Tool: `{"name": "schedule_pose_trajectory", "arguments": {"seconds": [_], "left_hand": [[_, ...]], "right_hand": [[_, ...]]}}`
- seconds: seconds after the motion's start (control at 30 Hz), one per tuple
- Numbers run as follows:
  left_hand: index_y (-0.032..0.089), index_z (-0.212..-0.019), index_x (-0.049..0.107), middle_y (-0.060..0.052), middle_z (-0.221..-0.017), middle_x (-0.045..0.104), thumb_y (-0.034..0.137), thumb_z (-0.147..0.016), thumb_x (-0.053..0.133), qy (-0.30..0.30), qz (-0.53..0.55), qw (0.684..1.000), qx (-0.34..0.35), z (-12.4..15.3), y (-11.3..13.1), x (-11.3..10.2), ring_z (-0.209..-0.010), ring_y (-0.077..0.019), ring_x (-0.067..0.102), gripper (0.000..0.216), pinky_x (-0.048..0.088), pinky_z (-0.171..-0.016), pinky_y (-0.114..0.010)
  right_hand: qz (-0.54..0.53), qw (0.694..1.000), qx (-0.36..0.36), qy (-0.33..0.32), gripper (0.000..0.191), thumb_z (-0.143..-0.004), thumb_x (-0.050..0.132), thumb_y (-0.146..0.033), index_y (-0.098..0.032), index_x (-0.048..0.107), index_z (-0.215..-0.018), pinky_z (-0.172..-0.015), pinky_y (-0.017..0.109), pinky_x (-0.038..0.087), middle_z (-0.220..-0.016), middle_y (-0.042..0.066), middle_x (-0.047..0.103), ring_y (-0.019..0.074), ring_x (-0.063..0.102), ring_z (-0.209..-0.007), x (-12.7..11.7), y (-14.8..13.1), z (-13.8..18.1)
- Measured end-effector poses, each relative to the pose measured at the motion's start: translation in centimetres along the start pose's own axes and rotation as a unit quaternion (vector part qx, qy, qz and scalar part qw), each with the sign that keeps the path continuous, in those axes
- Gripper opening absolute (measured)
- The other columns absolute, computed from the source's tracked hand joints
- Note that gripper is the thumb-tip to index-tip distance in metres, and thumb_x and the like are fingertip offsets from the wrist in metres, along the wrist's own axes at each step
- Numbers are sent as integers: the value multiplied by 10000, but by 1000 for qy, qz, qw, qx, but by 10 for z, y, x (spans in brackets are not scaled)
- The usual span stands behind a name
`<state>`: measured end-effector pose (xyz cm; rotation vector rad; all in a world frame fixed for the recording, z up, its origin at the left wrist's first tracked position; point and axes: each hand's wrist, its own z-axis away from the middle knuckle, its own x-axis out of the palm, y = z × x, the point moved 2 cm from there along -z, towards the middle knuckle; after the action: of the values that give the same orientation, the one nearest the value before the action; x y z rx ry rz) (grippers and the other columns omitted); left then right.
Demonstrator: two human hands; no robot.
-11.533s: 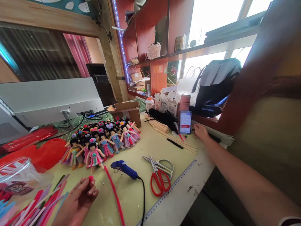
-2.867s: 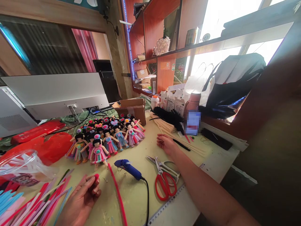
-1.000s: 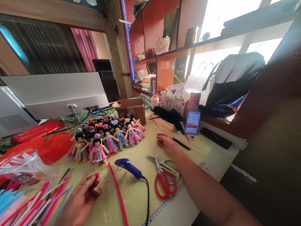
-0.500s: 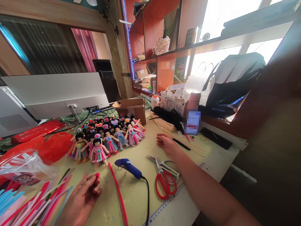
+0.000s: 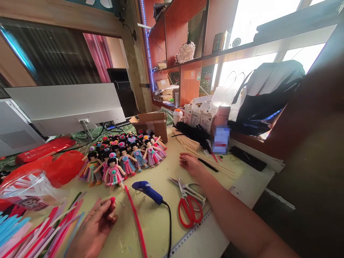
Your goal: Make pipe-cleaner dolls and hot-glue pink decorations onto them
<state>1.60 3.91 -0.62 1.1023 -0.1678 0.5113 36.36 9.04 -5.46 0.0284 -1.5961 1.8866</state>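
Note:
My left hand lies at the near left of the yellow table, its fingers curled and pinching a small red piece at the fingertips. A long red pipe cleaner lies just right of it. My right hand rests on the table with loosely curled fingers and nothing visible in them, beside red-handled scissors. A blue glue gun lies between the two hands. A group of several small dolls lies behind it.
Pink and blue pipe cleaners are heaped at the near left, by a clear plastic bag. A monitor, a cardboard box, black and tan sticks, a phone and a metal ruler ring the working area.
The right hand drew back from beside the phone to the table near the scissors. In the last second both hands stay almost still.

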Motion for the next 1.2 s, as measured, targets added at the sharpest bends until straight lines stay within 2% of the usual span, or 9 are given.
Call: {"name": "schedule_pose_trajectory", "arguments": {"seconds": [0.37, 0.57, 0.63, 0.73, 0.77, 0.83, 0.9, 1.07, 1.2], "left_hand": [[152, -706, 643, 18, -659, 566, 158, -619, 741, -66, -26, 997, 27, -5, -1, -5, -516, -75, 446, 131, 432, -467, -205], [134, -701, 643, 13, -602, 568, 142, -600, 733, -60, -14, 998, 32, -2, 0, -3, -493, -71, 461, 135, 414, -460, -191], [131, -711, 637, 11, -605, 579, 132, -602, 737, -72, -9, 997, 39, 0, -1, -2, -491, -63, 465, 148, 413, -469, -184], [126, -711, 626, 13, -596, 579, 149, -608, 759, -107, -4, 993, 54, 2, -5, -1, -479, -50, 461, 170, 390, -462, -167], [124, -711, 625, 14, -597, 580, 157, -607, 769, -114, -2, 992, 57, 2, -6, -2, -476, -43, 455, 180, 383, -461, -162], [121, -715, 633, 12, -604, 585, 175, -603, 787, -125, 0, 990, 61, 3, -8, -2, -485, -39, 461, 197, 380, -466, -158], [124, -717, 644, 16, -604, 590, 185, -586, 807, -126, 3, 990, 66, 3, -8, -2, -489, -36, 463, 218, 396, -481, -162], [125, -728, 657, -9, -654, 643, 201, -570, 826, -143, 10, 988, 61, 6, -9, -1, -525, -46, 517, 243, 420, -511, -171], [129, -743, 659, -16, -670, 657, 204, -577, 823, -147, 0, 987, 67, 7, -8, -1, -539, -52, 538, 245, 423, -525, -178]], "right_hand": [[55, 997, -44, -16, 81, -669, 705, -220, -199, 658, -732, -578, 217, 470, -713, 2, 636, 94, 564, -606, 5, -4, 7], [118, 989, -88, -29, 213, -609, 773, -346, -189, 635, -647, -600, 225, 448, -673, -7, 632, 96, 552, -610, 13, -21, 25], [139, 985, -88, -47, 237, -596, 781, -366, -185, 636, -643, -586, 221, 433, -668, -12, 633, 90, 545, -598, 20, -25, 37], [173, 976, -72, -112, 254, -565, 808, -354, -174, 673, -682, -545, 219, 406, -636, -20, 630, 80, 514, -554, 33, -27, 55], [194, 969, -63, -142, 267, -551, 819, -336, -170, 694, -718, -537, 224, 403, -612, -21, 623, 86, 512, -547, 38, -27, 61], [296, 929, -69, -211, 306, -560, 814, -348, -176, 719, -794, -531, 232, 411, -607, -22, 620, 97, 520, -553, 49, -28, 73], [352, 900, -98, -240, 325, -565, 809, -369, -185, 723, -819, -523, 238, 417, -616, -18, 622, 106, 525, -561, 59, -30, 85], [371, 865, -227, -251, 304, -675, 725, -463, -195, 720, -819, -497, 251, 412, -615, -2, 609, 108, 496, -529, 82, -37, 114], [383, 851, -281, -225, 304, -717, 677, -484, -196, 716, -804, -499, 254, 410, -595, -2, 594, 111, 485, -519, 95, -38, 125]]}}
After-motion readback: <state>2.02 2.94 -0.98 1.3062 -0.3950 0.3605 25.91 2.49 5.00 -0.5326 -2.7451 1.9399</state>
